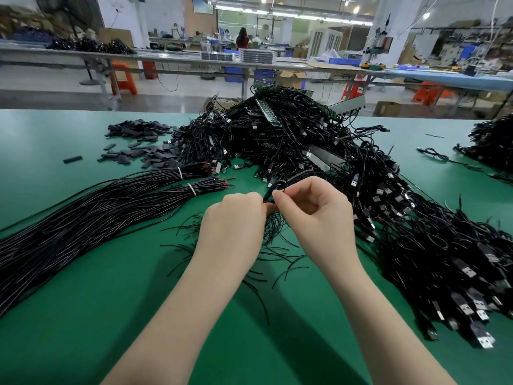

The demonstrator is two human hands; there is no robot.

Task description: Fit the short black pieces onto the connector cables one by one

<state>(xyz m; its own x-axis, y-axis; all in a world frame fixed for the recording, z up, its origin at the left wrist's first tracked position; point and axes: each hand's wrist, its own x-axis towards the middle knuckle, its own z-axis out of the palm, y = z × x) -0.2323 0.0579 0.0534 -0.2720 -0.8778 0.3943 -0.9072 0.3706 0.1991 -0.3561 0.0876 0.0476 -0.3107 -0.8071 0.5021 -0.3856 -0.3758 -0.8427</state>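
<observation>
Green bench (83, 273): left hand (233, 218) and right hand (313, 215) both pinch 1 looped cable (273, 188); beyond it, heaped cables (305, 140) and short black pieces (138, 154) suggest most work remains.

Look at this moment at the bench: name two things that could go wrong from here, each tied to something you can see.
1. Both hands, left hand and right hand, pinch one thin looped cable; it may slip from the grip.
2. The tangled connector cable pile lies just behind; the loop could snag there.
</observation>
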